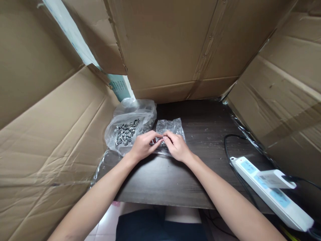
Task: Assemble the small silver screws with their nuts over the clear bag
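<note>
My left hand [144, 144] and my right hand [177, 146] meet fingertip to fingertip above the dark table. Both are closed in a pinch, and whatever lies between the fingers is too small to make out. Just behind them a small clear plastic bag [171, 125] lies on the table. Some small metal pieces show below my fingers, partly hidden by the hands. To the left of my left hand, a larger clear plastic bag [147, 110] stands open, holding many small metal pieces [126, 131] that look like short screws with round heads.
Cardboard walls [170, 50] enclose the dark wooden table [165, 184] at the left, back and right. A white power strip [273, 194] with a plugged-in white adapter [274, 179] lies at the right. A black cable [227, 150] loops beside it.
</note>
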### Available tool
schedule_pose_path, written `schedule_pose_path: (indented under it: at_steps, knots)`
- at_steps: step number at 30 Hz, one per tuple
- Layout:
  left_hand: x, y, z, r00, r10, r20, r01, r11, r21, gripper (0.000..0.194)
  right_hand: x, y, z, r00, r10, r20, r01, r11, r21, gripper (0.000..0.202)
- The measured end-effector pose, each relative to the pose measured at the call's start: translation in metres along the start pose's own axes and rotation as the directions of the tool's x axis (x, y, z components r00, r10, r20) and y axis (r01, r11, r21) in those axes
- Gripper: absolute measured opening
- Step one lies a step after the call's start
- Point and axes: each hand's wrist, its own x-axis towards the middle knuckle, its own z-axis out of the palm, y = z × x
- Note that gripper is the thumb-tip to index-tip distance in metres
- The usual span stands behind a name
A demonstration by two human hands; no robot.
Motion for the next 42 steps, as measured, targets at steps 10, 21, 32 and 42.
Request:
schedule_pose_path:
  at_steps: [10,21,32,42]
  knots:
    - [0.0000,0.0003,-0.0002,1.000,-0.008,0.010,0.008,1.000,-0.008,0.012,-0.0007,0.0006,0.0010,1.000,0.019,0.002,-0.019,1.000,-0.018,0.030]
    - [-0.0009,-0.0005,0.0010,1.000,-0.009,0.006,0.009,1.000,0.008,0.013,-0.0005,-0.0001,-0.0007,1.000,0.007,-0.002,-0.007,1.000,0.008,0.016]
    - [0.0001,0.0007,0.0000,1.000,-0.019,0.007,0.018,1.000,0.019,0.010,-0.0005,0.0001,0.0014,1.000,0.004,-0.008,-0.004,0.999,-0.040,0.027]
    - [-0.0002,0.0006,-0.0001,1.000,-0.015,0.000,0.015,0.999,0.033,0.011,-0.0009,-0.0005,0.0008,1.000,0.010,-0.005,-0.011,0.999,-0.033,0.025]
